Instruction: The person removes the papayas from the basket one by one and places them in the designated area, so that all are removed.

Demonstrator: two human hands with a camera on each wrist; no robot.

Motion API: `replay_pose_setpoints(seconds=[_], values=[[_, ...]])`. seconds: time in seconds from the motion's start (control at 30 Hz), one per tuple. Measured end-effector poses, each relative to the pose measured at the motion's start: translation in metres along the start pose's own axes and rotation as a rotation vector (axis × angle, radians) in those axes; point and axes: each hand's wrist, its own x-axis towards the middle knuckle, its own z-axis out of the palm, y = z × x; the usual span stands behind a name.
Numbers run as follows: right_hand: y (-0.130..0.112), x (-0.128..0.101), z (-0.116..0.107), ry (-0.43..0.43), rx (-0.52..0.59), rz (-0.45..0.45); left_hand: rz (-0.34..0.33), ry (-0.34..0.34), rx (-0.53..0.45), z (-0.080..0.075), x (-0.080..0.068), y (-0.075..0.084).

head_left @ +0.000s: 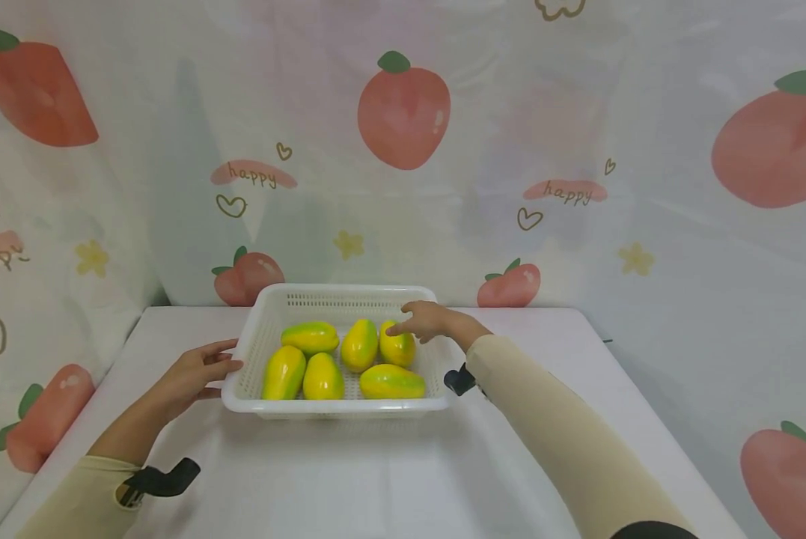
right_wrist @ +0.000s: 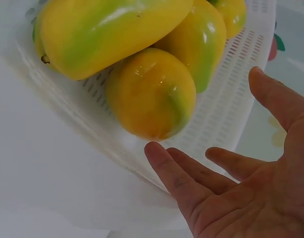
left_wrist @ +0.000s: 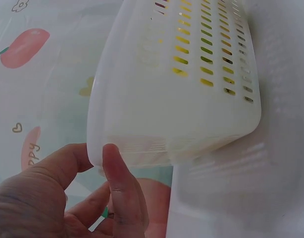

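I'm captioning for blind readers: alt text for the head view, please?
A person's right grip reaches over a white basket of six yellow-green fruits while the left grip touches the basket's left side, on a white table before a printed backdrop.

The head view looks forward and down from behind left hand (head_left: 190, 376) and right hand (head_left: 431, 320); wrist views (far closer) face outward along each, sharing the basket (head_left: 335, 406).

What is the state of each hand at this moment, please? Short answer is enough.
Left hand: closed, holding the end rim of the white perforated basket.
Right hand: open, holding nothing, fingers near a mango.
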Motion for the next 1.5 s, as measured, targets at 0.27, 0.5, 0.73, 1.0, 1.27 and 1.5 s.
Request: replay_pose_setpoints(seconds=[0.27,0.5,0.73,1.0,1.27,1.5], values=[[-0.009,0.004,0.0,-0.037,0.079,0.072,0.008,-0.003,-0.013,-0.003,0.0,-0.002],[-0.01,0.011,0.003,-0.045,0.083,0.103,0.011,-0.003,-0.033,-0.002,0.002,-0.005],[-0.01,0.015,0.005,-0.025,0.128,0.126,0.017,0.009,-0.041,-0.001,0.003,-0.005],[-0.01,0.02,0.011,-0.014,0.167,0.138,0.018,0.011,-0.064,-0.003,0.004,-0.006],[-0.004,0.028,0.011,-0.077,0.292,0.165,0.01,0.014,-0.079,-0.003,0.004,-0.007],[0.005,0.044,0.013,-0.136,0.396,0.226,0.002,0.007,-0.108,-0.003,0.003,-0.008]])
